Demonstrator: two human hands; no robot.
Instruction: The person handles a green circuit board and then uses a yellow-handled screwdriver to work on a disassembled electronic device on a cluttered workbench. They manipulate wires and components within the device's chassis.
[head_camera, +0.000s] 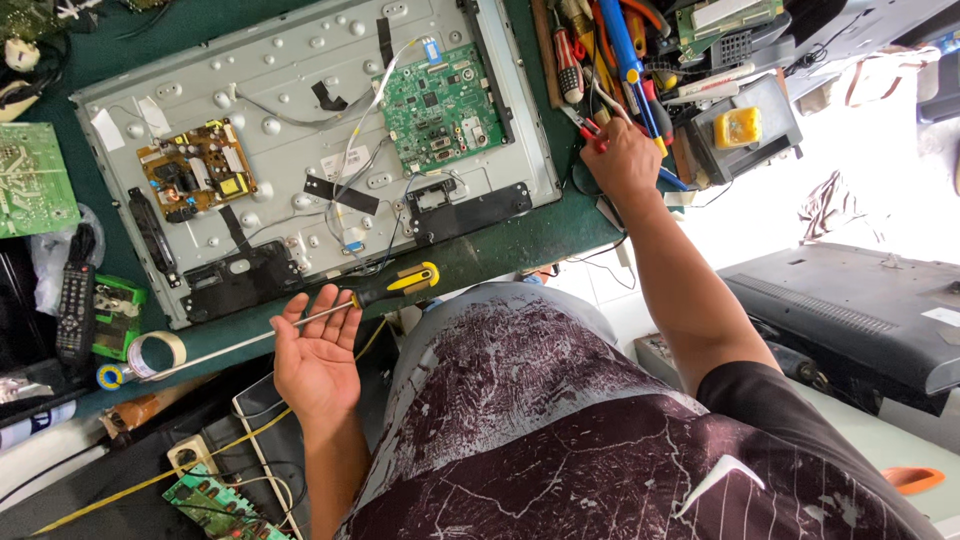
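Surface (520, 245): one green-covered work surface is seen, carrying the panel and a crowd of tools at its far right end.
Panel (300, 130): one flat-screen set is laid face down, its grey metal back exposed, filling most of the surface.
Boards on the panel: two are counted, a green main board (437, 105) on the right half and a brown power board (195, 180) on the left half; white wires are run between them.
Loose boards: one green circuit board (35, 180) is laid at the left edge of the surface, another small green board (210, 500) lies low in the view.
Screwdriver (330, 305): one long screwdriver with a black-and-yellow handle is laid across the left hand, its shaft resting on the palm near the front edge of the panel.
Left hand (315, 355): held palm up, fingers spread and relaxed, nothing pinched.
Right hand (622, 160): stretched to the tool pile, fingers curled onto one pair of red-handled pliers (588, 128); a firm grip cannot be confirmed.
Tape roll (155, 352): one, beside the screwdriver tip.
Remote (75, 310): one black, at the left.
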